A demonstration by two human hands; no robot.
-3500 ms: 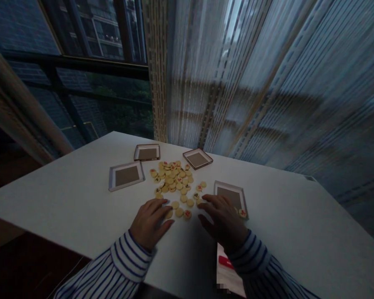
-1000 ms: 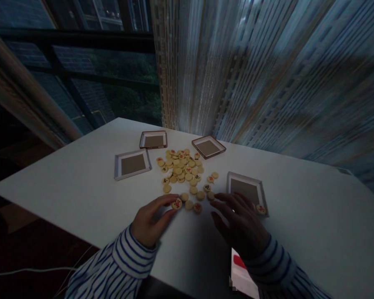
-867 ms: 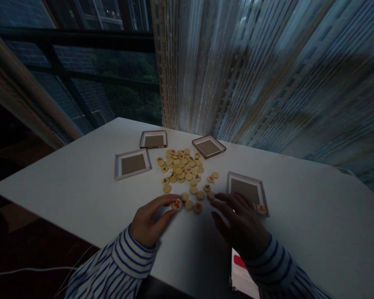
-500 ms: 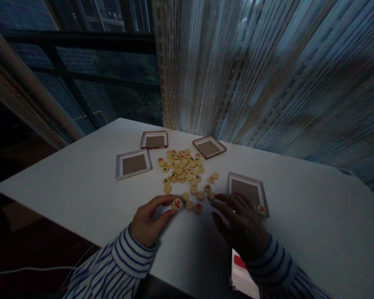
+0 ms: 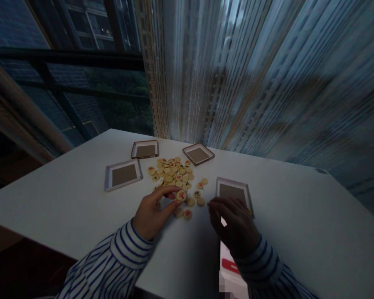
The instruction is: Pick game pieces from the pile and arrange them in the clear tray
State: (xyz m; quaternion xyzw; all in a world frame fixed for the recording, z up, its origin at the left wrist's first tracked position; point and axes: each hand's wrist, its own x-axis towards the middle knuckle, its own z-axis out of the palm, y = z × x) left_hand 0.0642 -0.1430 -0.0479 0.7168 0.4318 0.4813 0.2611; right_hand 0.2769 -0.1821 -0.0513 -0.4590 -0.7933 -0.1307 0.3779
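Note:
My left hand (image 5: pixel 154 211) pinches a xiangqi piece (image 5: pixel 181 195) between thumb and fingers, its red character facing me. Under and beyond it lies a heap of round, pale wooden xiangqi pieces (image 5: pixel 170 171), some with red or black characters showing, others blank side up. Closer in are a red-marked piece (image 5: pixel 187 214) and a blank piece (image 5: pixel 201 201). My right hand (image 5: pixel 235 222) hovers just right of these, thumb and fingertips drawn together; anything between them is hidden. Behind it, the right tray (image 5: pixel 251 195) is partly covered, with a piece barely showing at its near corner.
Three more shallow trays stand around the heap: a white-rimmed one (image 5: pixel 107 176) at left, a brown-rimmed one (image 5: pixel 132 150) behind it, and another (image 5: pixel 212 157) at the back. A lit screen with a red patch (image 5: pixel 230 265) lies below my right wrist. A string curtain (image 5: pixel 199 74) hangs behind the white table (image 5: pixel 65 195).
The view has swung right and up. My left hand has moved over the nearer pieces, still holding the red-marked piece. My right fingers have drawn together and lifted off the blank piece.

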